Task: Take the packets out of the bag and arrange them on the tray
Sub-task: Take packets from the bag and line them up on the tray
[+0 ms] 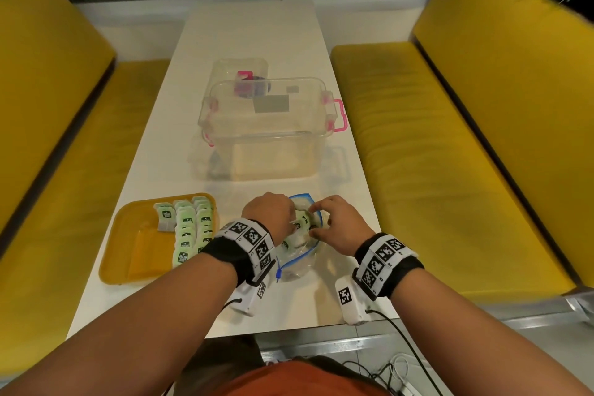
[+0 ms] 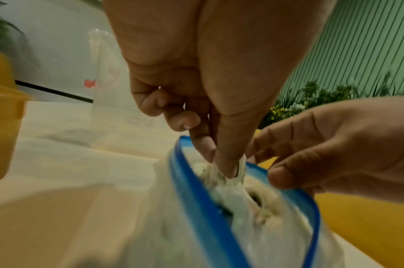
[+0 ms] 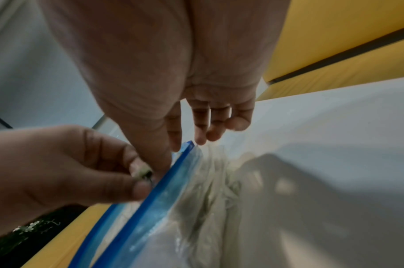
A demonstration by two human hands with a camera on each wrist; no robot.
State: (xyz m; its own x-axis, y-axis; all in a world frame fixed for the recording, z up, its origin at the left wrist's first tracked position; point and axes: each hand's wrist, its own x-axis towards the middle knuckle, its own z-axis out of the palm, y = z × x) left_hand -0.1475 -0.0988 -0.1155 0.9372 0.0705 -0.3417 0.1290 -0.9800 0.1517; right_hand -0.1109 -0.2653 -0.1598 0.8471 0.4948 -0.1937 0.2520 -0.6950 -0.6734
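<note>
A clear zip bag (image 1: 302,251) with a blue rim lies on the white table, its mouth facing away from me. My left hand (image 1: 289,219) reaches into the mouth and pinches a green packet (image 2: 241,166) between thumb and fingers. In the left wrist view more packets (image 2: 242,203) show blurred inside the bag (image 2: 196,226). My right hand (image 1: 316,219) pinches the bag's blue rim (image 3: 180,163) and holds the mouth apart. To the left sits a yellow tray (image 1: 144,254) with several green packets (image 1: 189,228) in rows along its right side.
A clear plastic box (image 1: 266,125) with pink handles stands behind the bag, its lid (image 1: 241,74) further back. Yellow benches (image 1: 450,154) flank the narrow table on both sides. The tray's left half is bare. Cables hang off the near table edge.
</note>
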